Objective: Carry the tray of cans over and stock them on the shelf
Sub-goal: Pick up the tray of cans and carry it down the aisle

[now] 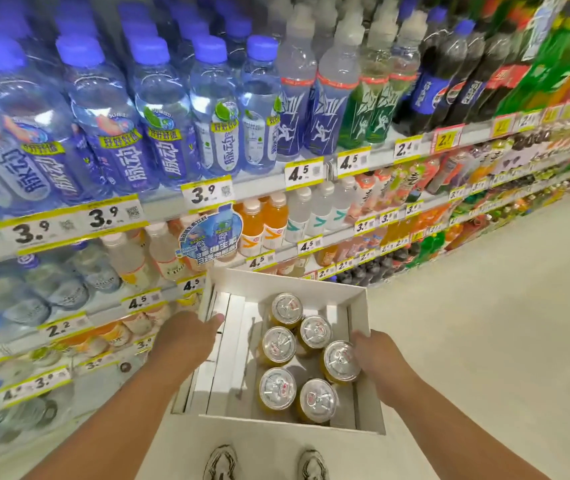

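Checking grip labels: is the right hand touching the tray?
Touching. The head view shows the right hand wrapped over the right wall of the white tray, with no gap; its fingers also sit against the nearest can.

Blue-capped water bottles (158,109) stand above yellow price tags (207,194), with pale sneakers (222,462) on the cream floor (484,341).

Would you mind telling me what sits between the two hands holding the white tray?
In the head view, six cans with silver lids stand in the tray between the left hand and the right hand, nearer the right; white card dividers fill the left part.
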`<action>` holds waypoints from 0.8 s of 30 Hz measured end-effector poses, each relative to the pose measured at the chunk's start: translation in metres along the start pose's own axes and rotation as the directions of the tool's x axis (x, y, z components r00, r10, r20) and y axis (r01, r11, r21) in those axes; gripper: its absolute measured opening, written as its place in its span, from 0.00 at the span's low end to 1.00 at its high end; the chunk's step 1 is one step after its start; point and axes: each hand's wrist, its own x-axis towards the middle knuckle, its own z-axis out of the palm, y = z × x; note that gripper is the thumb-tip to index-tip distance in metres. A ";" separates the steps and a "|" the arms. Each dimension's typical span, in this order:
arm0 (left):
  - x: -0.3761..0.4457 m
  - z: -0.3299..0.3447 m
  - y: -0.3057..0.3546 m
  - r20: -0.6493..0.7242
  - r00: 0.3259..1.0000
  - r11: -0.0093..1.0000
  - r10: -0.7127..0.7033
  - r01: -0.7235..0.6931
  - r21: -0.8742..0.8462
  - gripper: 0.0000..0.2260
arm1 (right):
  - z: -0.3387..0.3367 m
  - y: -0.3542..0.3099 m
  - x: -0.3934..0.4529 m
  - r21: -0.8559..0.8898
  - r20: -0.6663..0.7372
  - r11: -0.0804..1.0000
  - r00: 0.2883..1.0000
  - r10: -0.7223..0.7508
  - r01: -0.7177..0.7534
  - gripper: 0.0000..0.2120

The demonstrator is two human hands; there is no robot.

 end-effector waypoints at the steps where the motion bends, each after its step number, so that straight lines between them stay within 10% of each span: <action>1: -0.003 0.004 -0.001 -0.006 1.000 1.000 -0.027 0.027 -0.003 0.26 | -0.001 -0.001 0.007 -0.007 0.032 1.000 0.999 -0.024 0.024 0.13; 24: 0.018 0.179 -0.185 -0.069 0.884 0.865 -0.462 0.432 -0.256 0.29 | 0.182 0.097 0.116 -0.299 0.373 0.938 0.926 -0.053 0.174 0.16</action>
